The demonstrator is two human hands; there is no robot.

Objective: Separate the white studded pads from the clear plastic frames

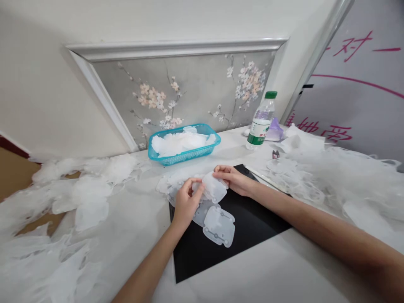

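Note:
Between my two hands is a translucent white sheet piece [215, 188] with rounded, notched edges, raised over a black mat [252, 227]. My left hand [188, 200] pinches its left edge between thumb and fingers. At its upper right, my right hand [232, 179] is closed on the edge with thumb and fingertips. Below them, a similar piece with grey line markings [219, 226] lies flat on the mat. More such pieces [172, 185] are spread in an overlapping pile behind and left of my left hand, partly hidden by it.
Behind the mat stands a blue plastic basket [186, 155] filled with white pieces. A green-capped water bottle [260, 122] is at the back right, near small nippers or clips [275, 155]. Heaps of translucent scraps lie at the left [85, 189] and right [341, 181]. A panelled wall [195, 97] rises behind.

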